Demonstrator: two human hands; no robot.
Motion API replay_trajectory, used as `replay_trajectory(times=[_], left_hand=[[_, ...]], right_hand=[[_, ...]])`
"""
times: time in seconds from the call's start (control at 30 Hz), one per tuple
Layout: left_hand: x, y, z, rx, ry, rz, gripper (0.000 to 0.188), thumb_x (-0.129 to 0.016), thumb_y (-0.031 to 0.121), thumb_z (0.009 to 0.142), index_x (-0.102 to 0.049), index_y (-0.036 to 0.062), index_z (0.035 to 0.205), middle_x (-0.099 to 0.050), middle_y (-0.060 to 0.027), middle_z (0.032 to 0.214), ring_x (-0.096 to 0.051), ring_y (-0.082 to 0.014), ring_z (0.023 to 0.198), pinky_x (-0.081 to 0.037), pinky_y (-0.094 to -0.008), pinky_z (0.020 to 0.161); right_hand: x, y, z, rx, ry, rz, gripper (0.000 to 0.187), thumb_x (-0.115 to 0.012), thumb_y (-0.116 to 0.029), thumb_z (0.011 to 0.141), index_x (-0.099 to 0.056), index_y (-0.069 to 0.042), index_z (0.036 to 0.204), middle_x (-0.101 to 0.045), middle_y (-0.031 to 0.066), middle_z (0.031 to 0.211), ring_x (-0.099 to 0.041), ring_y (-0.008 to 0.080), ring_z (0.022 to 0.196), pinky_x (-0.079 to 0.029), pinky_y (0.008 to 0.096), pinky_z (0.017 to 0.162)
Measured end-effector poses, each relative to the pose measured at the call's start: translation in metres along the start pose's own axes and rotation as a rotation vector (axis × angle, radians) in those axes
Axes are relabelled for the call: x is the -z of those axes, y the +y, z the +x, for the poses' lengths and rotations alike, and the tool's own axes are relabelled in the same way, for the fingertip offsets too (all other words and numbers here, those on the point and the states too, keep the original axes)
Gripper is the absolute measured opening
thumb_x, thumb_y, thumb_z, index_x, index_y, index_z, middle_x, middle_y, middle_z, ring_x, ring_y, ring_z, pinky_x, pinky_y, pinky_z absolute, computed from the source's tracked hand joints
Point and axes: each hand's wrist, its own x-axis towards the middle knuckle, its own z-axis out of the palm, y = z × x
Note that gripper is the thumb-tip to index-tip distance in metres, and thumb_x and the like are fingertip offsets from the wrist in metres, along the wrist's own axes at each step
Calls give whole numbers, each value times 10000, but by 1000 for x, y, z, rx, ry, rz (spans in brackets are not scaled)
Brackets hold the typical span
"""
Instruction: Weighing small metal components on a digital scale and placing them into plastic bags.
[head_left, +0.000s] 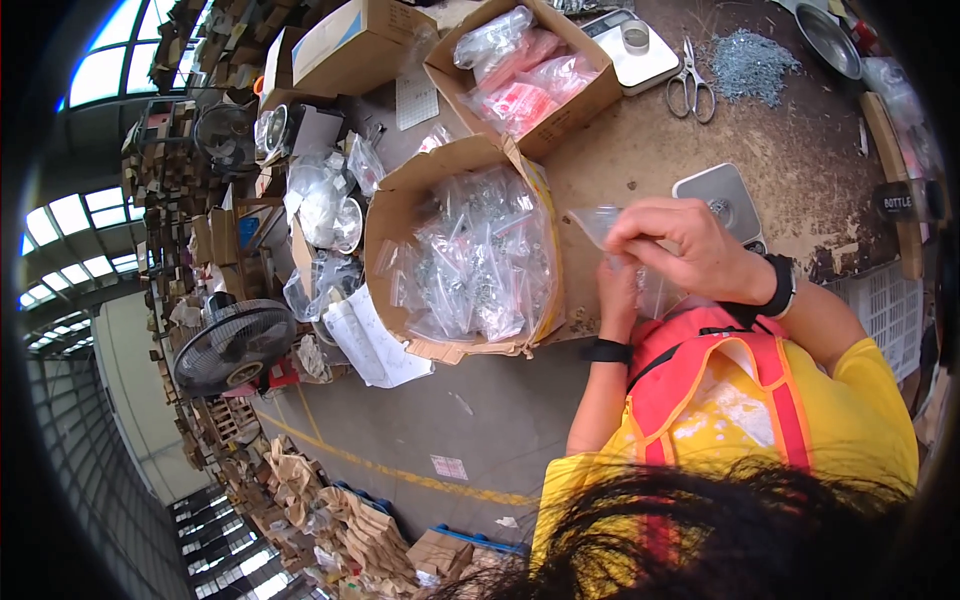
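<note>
Table: From far off, I see a big brown table (810,140) with worn paint.
Box: A brown box (440,162) full of clear bags sits left of both hands.
Flat scale: A grey scale (705,183) lies just past the right hand, with shiny bits (717,207) on it.
Metal pile: I spot a grey heap (752,68) near the far edge.
Right hand: The right hand (672,240) is curled almost closed, thumb and fingertips pinching a bag.
Left hand: The left hand (617,292) is below it, close to the bag. Its fingers are partly hidden, so I can't tell how far open they are.
Small bag: The clear bag (594,222) is between the hands, poking out left. I can't tell what's inside. I think it's light, floppy and a bit slippery; I'd pinch its top edge.
</note>
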Motion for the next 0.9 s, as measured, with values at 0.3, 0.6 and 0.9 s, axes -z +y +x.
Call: replay_trajectory(times=[0.3, 0.6, 0.9], left_hand=[[-4, 18, 2, 188, 75, -181, 168, -685, 261, 1005, -640, 102, 1034, -629, 21, 908, -556, -64, 810, -441, -229, 709], [-14, 28, 13, 275, 112, -357, 185, -676, 297, 1007, -619, 122, 987, -578, 43, 836, -540, -61, 673, -442, -222, 558], [-9, 25, 15, 475, 195, -649, 159, -669, 283, 1009, -619, 151, 938, -645, 13, 855, -603, -104, 671, -492, -269, 580]], right_hand=[[-2, 68, -46, -172, 97, -284, 424, -692, -122, 917, -526, 6, 1286, -647, 168, 1198, -676, 208, 997, -545, 319, 809], [3, 93, -87, -576, 22, 25, 512, -814, -255, 845, -545, -42, 1224, -644, 114, 1142, -656, 216, 1012, -558, 332, 815], [-4, 73, -82, -108, -110, -279, 871, -854, -145, 750, -400, -104, 1492, -397, 190, 1471, -536, 364, 1278, -494, 429, 1032]])
